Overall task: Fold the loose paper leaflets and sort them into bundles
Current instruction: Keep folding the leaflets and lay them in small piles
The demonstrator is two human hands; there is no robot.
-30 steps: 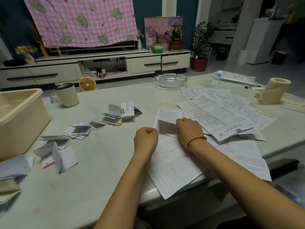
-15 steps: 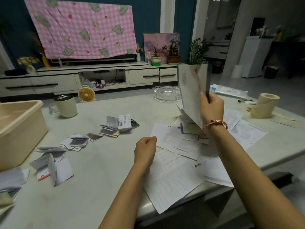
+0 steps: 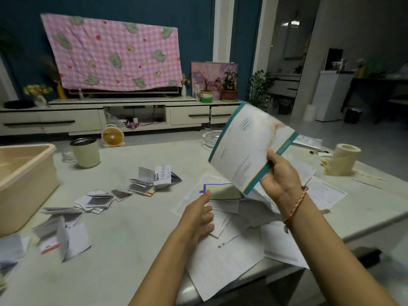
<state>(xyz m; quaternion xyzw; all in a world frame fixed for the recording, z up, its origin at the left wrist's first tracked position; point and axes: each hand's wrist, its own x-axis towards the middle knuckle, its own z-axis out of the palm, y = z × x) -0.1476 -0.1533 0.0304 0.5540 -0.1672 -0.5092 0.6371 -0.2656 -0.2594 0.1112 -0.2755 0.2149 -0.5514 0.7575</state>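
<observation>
Pale table (image 3: 132, 250) fronts a TV cabinet (image 3: 88, 118). Right hand (image 3: 279, 176) grips a teal-edged leaflet (image 3: 247, 146) raised over the loose sheets (image 3: 225, 257) at near right. Left hand (image 3: 198, 214) hovers above them, fingers relaxed and spread. Folded bundles (image 3: 152, 178) lie to the left.

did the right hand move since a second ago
Yes. The right hand rose off the loose sheets on the table and now holds a teal-edged leaflet up above them.
</observation>
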